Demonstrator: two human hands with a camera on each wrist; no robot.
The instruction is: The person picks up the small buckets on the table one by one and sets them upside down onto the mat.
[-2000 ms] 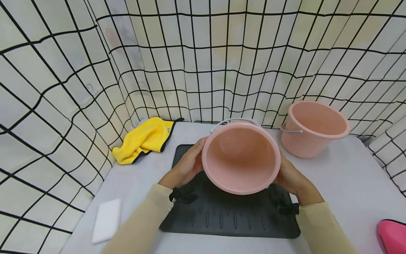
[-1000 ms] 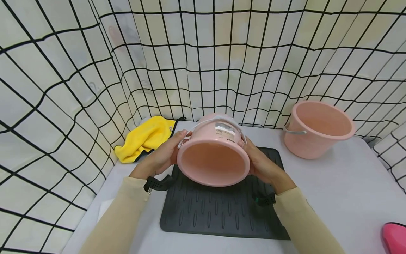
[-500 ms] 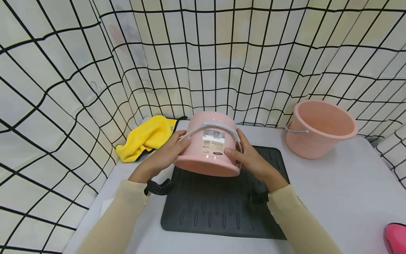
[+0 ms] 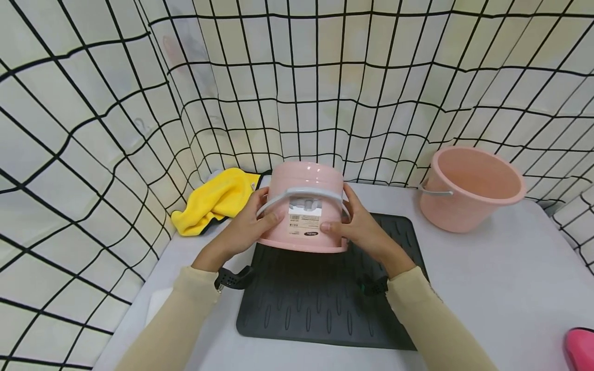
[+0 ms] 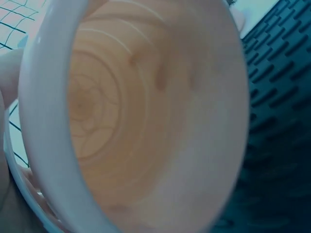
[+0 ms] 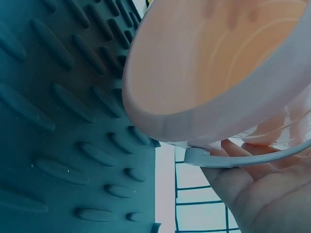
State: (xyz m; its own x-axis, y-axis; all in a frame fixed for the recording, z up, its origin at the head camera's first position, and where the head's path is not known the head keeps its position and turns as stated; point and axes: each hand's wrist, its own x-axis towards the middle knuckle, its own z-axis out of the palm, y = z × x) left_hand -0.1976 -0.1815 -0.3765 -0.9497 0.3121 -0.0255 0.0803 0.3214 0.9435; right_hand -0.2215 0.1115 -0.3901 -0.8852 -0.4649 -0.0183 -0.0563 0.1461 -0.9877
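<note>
Between both hands a pink bucket (image 4: 284, 232) is held upside down above the dark ribbed mat (image 4: 306, 304), its mouth facing down. A printed label shows on its near wall, and its pale grey handle arcs across above the label. My left hand (image 4: 248, 226) grips the bucket's left side, thumb on the front wall. On the opposite side my right hand (image 4: 364, 229) grips it, thumb by the label's edge. The left wrist view looks into the bucket's orange-tinted inside (image 5: 146, 111). In the right wrist view the handle (image 6: 243, 160) passes in front of the fingers.
A second pink bucket (image 4: 468, 196) stands upright at the back right. A yellow cloth with black edging (image 4: 218, 201) lies at the back left. Something bright pink (image 4: 580, 348) is cut off at the right edge. Black netting (image 4: 320, 87) surrounds the white table (image 4: 492, 288).
Both hands have turned the bucket from mouth towards the camera to mouth down, bringing the label into view. The bucket has shifted left. In the last half second it has moved only slightly.
</note>
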